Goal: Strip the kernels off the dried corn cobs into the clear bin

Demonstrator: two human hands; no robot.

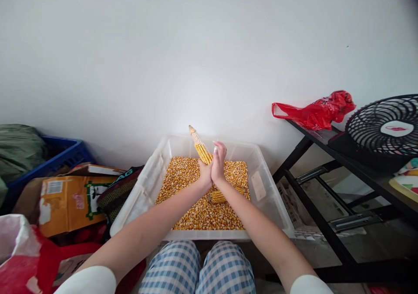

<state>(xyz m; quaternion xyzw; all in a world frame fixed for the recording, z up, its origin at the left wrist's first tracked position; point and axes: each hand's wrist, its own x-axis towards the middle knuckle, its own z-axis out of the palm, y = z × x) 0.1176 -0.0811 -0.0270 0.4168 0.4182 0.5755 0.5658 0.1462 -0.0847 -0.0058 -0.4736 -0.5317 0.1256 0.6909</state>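
An ear of corn (203, 152) slants up and to the left out of my hands, its tip stripped of kernels and yellow rows left below. My left hand (205, 173) is wrapped round its lower part. Pressed against the same ear from the right is my right hand (218, 162), its fingers pointing up and bent at the tips. Both hands touch each other above a translucent plastic bin (133, 207) that holds loose corn kernels (209, 220). Under my right wrist a second ear of corn (218, 196) lies on the kernels, partly hidden by the forearm.
A black folding table (313, 137) at right bears a red plastic bag (321, 111) and a black fan (385, 126). Left of the bin are a cardboard box (70, 202), a blue crate (62, 152) and a red-and-white bag (26, 259). A white wall (209, 59) rises behind.
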